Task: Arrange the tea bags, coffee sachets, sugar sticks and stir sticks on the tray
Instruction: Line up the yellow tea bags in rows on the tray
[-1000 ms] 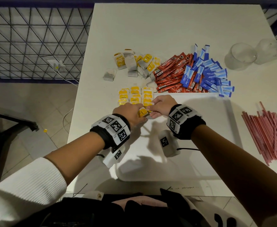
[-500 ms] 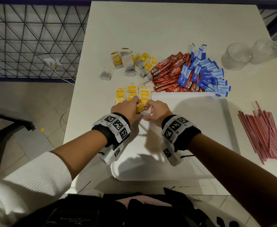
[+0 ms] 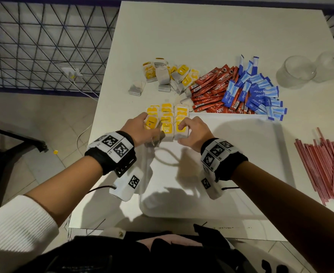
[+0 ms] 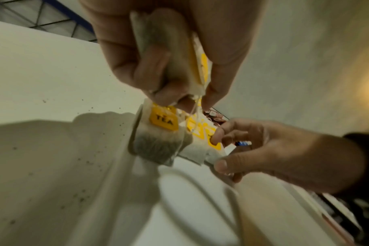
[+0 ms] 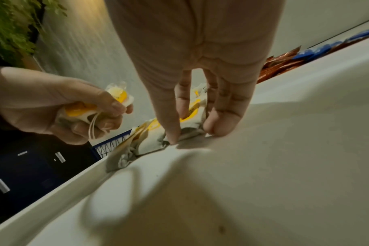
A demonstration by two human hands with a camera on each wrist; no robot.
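Observation:
Rows of yellow-tagged tea bags (image 3: 167, 113) lie in the far left corner of the white tray (image 3: 241, 154). My left hand (image 3: 142, 129) hovers over the left row and grips a small bunch of tea bags (image 4: 175, 63), their strings dangling. My right hand (image 3: 191, 133) pinches a tea bag (image 5: 192, 123) between thumb and fingers at the near end of the right row, down on the tray floor. A loose tea bag pile (image 3: 168, 75), red coffee sachets (image 3: 211, 89) and blue sugar sticks (image 3: 260, 95) lie beyond the tray. Red stir sticks (image 3: 324, 166) lie to its right.
Two clear glass cups (image 3: 296, 71) stand at the table's far right. One stray tea bag (image 3: 136, 88) lies near the table's left edge. A wire fence and tiled floor are off to the left. My dark clothing is at the near edge.
My hands were together over the tray, working one tea bag between them. They have moved apart and forward: the right one now at the right row's near end, the left one over the left row.

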